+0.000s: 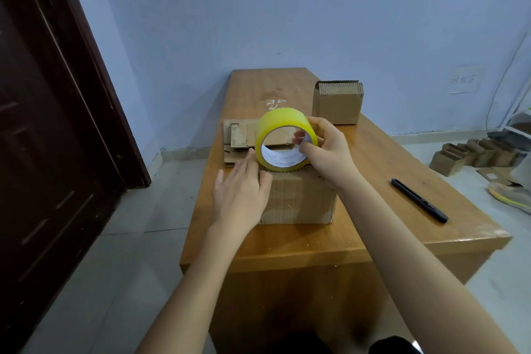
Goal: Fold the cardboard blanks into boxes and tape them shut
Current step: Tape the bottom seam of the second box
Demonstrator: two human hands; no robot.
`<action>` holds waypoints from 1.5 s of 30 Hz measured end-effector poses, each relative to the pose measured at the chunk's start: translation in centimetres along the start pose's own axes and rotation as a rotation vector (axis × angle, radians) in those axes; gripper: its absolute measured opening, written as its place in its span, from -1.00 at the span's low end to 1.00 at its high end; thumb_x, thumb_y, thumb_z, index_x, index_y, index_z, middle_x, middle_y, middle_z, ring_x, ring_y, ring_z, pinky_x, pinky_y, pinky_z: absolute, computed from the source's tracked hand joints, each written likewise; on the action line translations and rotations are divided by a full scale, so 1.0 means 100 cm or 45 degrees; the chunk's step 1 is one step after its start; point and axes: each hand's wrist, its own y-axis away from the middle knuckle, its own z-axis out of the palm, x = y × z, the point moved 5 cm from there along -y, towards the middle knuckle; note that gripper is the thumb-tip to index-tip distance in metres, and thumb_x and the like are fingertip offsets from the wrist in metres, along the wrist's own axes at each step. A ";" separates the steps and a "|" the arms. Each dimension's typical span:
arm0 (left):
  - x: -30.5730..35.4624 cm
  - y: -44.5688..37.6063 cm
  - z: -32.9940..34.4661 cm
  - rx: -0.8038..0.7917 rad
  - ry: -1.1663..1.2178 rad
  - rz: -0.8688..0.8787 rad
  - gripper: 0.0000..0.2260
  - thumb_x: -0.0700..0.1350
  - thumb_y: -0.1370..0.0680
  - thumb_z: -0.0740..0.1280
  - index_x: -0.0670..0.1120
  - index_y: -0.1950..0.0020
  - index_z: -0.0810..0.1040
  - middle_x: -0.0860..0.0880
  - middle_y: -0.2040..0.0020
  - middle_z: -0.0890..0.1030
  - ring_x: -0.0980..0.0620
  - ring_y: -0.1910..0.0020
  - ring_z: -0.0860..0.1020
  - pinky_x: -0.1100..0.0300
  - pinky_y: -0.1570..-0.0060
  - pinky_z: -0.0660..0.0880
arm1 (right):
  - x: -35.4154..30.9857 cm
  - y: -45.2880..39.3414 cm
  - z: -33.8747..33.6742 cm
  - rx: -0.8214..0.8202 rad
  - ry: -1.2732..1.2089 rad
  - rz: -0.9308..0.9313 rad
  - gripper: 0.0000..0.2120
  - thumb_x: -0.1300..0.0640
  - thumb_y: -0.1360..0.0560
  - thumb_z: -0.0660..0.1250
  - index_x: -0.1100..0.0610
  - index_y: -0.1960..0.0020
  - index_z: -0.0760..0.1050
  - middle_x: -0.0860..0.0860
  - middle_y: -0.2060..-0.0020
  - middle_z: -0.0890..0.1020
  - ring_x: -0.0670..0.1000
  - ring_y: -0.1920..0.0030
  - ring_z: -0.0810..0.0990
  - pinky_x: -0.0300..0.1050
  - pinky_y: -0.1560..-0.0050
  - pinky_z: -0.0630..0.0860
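Observation:
A folded cardboard box stands in the middle of the wooden table. My left hand lies flat with straight fingers on the box's top left corner and side. My right hand grips a yellow tape roll, fingers through its core, holding it upright on the box's top. Behind the box lies a stack of flat cardboard blanks. A second folded box stands at the far right of the table.
A black pen-like cutter lies on the table to the right. Several folded boxes sit on the floor at right, beside a shoe. A dark door stands to the left.

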 end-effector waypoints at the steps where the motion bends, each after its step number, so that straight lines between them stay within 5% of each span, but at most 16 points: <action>1: 0.000 0.000 -0.001 -0.016 -0.026 0.015 -0.58 0.03 -0.61 -0.06 -0.07 -0.36 0.38 0.02 -0.43 0.38 0.02 -0.40 0.33 -0.07 -0.42 0.12 | 0.000 0.000 0.000 0.020 -0.030 0.009 -0.68 0.42 -0.49 0.25 0.10 -0.14 0.45 -0.03 0.12 0.61 -0.21 0.09 0.60 -0.35 0.11 0.55; 5: -0.001 -0.005 -0.006 -0.103 -0.127 0.079 -0.58 0.02 -0.63 -0.07 -0.08 -0.40 0.33 0.00 -0.49 0.29 0.00 -0.49 0.18 -0.07 -0.45 0.05 | -0.001 0.001 0.001 0.037 0.070 -0.012 -0.76 0.33 -0.52 0.27 0.08 -0.13 0.44 0.02 0.08 0.62 -0.08 0.03 0.59 -0.36 0.11 0.53; 8: 0.004 -0.010 -0.007 -0.110 -0.139 0.158 -0.56 -0.02 -0.64 -0.04 -0.18 -0.46 0.26 -0.08 -0.54 0.14 0.04 -0.53 0.01 0.02 -0.48 -0.08 | 0.003 -0.001 0.005 -0.061 0.276 0.003 -0.82 0.23 -0.53 0.31 0.16 -0.12 0.42 0.01 0.10 0.59 0.01 0.02 0.56 -0.13 0.06 0.51; 13: 0.009 -0.008 -0.001 0.093 0.166 0.164 -0.51 -0.03 -0.58 -0.06 -0.33 -0.30 0.40 -0.22 -0.47 0.27 -0.06 -0.50 0.14 0.10 -0.48 -0.01 | 0.004 -0.002 0.005 -0.122 0.340 0.044 -0.80 0.19 -0.58 0.24 0.31 -0.12 0.37 0.20 0.05 0.53 0.16 0.03 0.51 0.02 0.08 0.43; 17: 0.005 -0.007 0.002 0.168 0.064 0.216 -0.38 0.03 -0.52 -0.16 -0.32 -0.21 0.49 -0.24 -0.38 0.41 -0.09 -0.46 0.25 0.15 -0.42 -0.02 | 0.005 -0.004 0.008 -0.146 0.322 0.071 -0.84 0.17 -0.60 0.19 0.25 -0.10 0.38 0.10 0.19 0.48 0.06 0.16 0.45 -0.09 0.19 0.35; 21: 0.007 -0.008 -0.002 0.111 -0.134 0.268 -0.40 0.04 -0.55 -0.19 -0.24 -0.25 0.50 -0.16 -0.37 0.45 -0.01 -0.46 0.26 0.13 -0.46 -0.01 | 0.008 -0.009 0.008 -0.168 0.318 0.048 -0.88 0.18 -0.61 0.16 0.24 -0.06 0.36 0.30 0.06 0.54 0.24 0.04 0.51 -0.04 0.14 0.39; 30: 0.012 -0.007 -0.006 -0.052 -0.404 0.281 -0.48 0.12 -0.63 -0.11 -0.15 -0.36 0.41 -0.08 -0.44 0.36 0.01 -0.50 0.16 0.05 -0.49 -0.06 | 0.000 -0.002 0.004 -0.020 0.209 -0.039 -0.88 0.17 -0.62 0.16 0.01 -0.13 0.39 -0.04 0.09 0.54 -0.05 0.05 0.49 -0.24 0.07 0.44; 36: 0.014 -0.008 -0.006 -0.088 -0.492 0.271 -0.47 0.12 -0.63 -0.13 -0.17 -0.36 0.39 -0.08 -0.44 0.36 -0.03 -0.48 0.20 0.04 -0.48 -0.05 | 0.002 -0.003 0.004 0.010 0.260 -0.008 -0.84 0.30 -0.57 0.14 0.09 -0.07 0.38 0.01 0.19 0.51 -0.02 0.19 0.45 -0.20 0.25 0.37; 39: 0.012 -0.009 -0.005 -0.083 -0.522 0.257 -0.30 0.18 -0.53 -0.33 -0.13 -0.46 0.27 -0.06 -0.49 0.27 -0.03 -0.48 0.21 0.04 -0.47 -0.05 | 0.005 -0.003 -0.006 0.143 0.237 0.023 -0.68 0.39 -0.49 0.10 0.05 -0.10 0.39 -0.07 0.27 0.48 -0.06 0.25 0.43 -0.27 0.30 0.35; 42: 0.012 -0.010 -0.002 -0.087 -0.502 0.258 -0.18 0.18 -0.40 -0.45 -0.11 -0.52 0.16 -0.05 -0.52 0.20 -0.02 -0.47 0.23 0.05 -0.46 -0.04 | 0.007 -0.002 -0.017 0.184 0.258 0.057 -0.58 0.38 -0.50 0.08 0.04 -0.26 0.40 -0.06 0.22 0.49 -0.13 0.24 0.43 -0.32 0.31 0.34; 45: 0.011 -0.010 -0.001 -0.113 -0.437 0.256 -0.27 0.19 -0.50 -0.36 -0.12 -0.51 0.17 -0.06 -0.53 0.18 0.00 -0.47 0.23 0.07 -0.47 -0.04 | 0.006 -0.007 -0.024 0.087 0.349 0.059 -0.62 0.30 -0.55 0.14 0.04 -0.32 0.40 -0.05 0.12 0.53 -0.08 0.15 0.47 -0.33 0.24 0.37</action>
